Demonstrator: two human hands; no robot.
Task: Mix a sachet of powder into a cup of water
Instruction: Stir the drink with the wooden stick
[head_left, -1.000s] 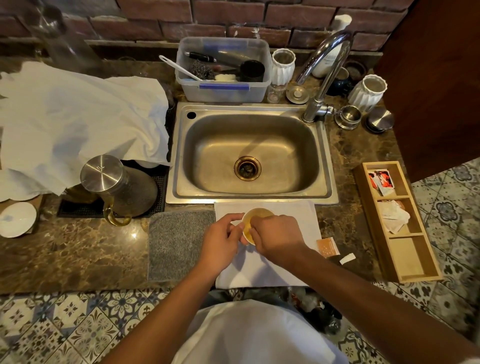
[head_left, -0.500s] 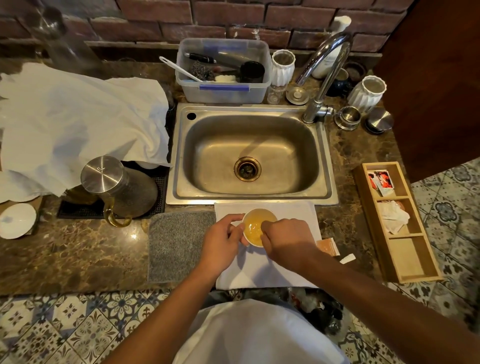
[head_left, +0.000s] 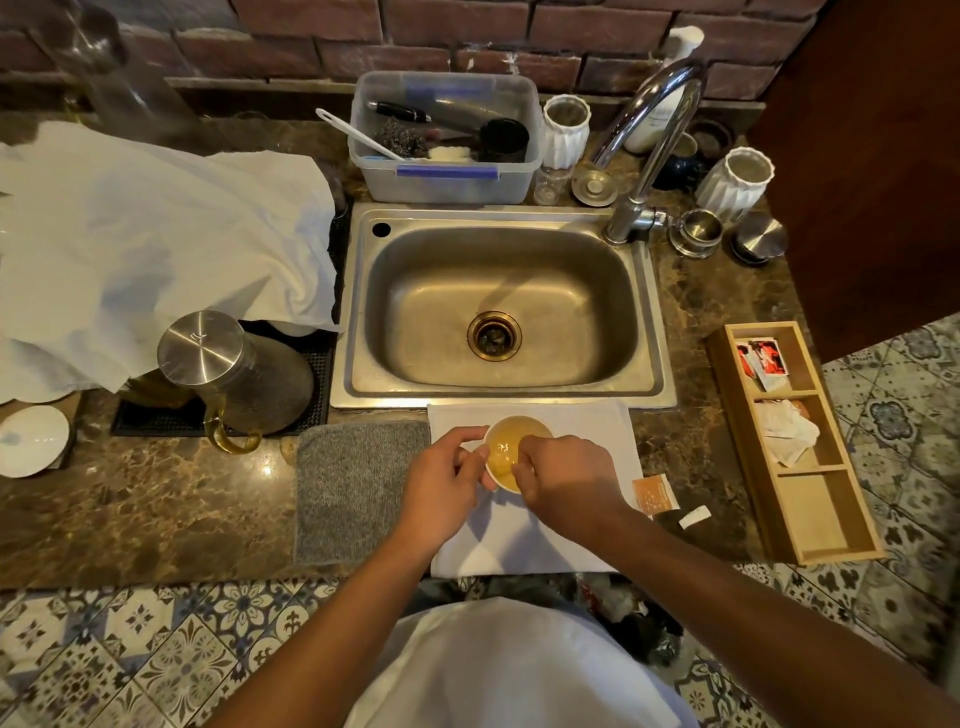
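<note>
**Cup position and hand contact at the counter edge**

The cup (head_left: 511, 451) stands on a white cloth (head_left: 524, 540) at lower centre of the frame, directly below the sink (head_left: 498, 306). It contains a yellow-amber liquid.

The left hand (head_left: 441, 486) grips the cup's left side, thumb and fingers curled round the wall just under the rim. The right hand (head_left: 569, 478) sits over the cup's right rim with its fingers curled and bunched above the liquid; whether they pinch a stirring tool cannot be told, since nothing is visible between them.

An opened orange sachet (head_left: 655, 494) lies on the counter at the cloth's right edge, with a small white torn strip (head_left: 694, 517) just beside it. A grey mat (head_left: 358, 488) adjoins the cloth on the left. A wooden compartment tray (head_left: 852, 540) holding further sachets occupies the right of the frame.
</note>
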